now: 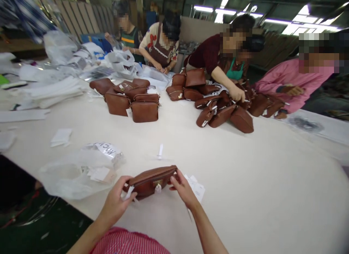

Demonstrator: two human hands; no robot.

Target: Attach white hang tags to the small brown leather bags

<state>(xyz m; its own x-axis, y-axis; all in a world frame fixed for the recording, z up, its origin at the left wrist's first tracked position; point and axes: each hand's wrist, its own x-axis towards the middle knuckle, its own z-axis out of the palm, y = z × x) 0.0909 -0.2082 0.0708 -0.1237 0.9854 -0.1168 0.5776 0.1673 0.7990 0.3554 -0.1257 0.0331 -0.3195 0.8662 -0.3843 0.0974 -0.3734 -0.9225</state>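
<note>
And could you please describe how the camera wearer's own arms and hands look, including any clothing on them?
The left hand and right hand wear no gloves. The forearms are bare where visible, with no sleeve, watch or bracelet showing. Below, a garment shows a fine red-and-white pattern.

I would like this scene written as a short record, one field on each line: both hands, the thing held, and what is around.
left hand: holds one end of the brown pouch
right hand: at the pouch's other end
pouch front: small white tag near the middle
left side: crumpled clear plastic bag
beside right hand: white cards
across table: more brown pouches, co-workers
</note>
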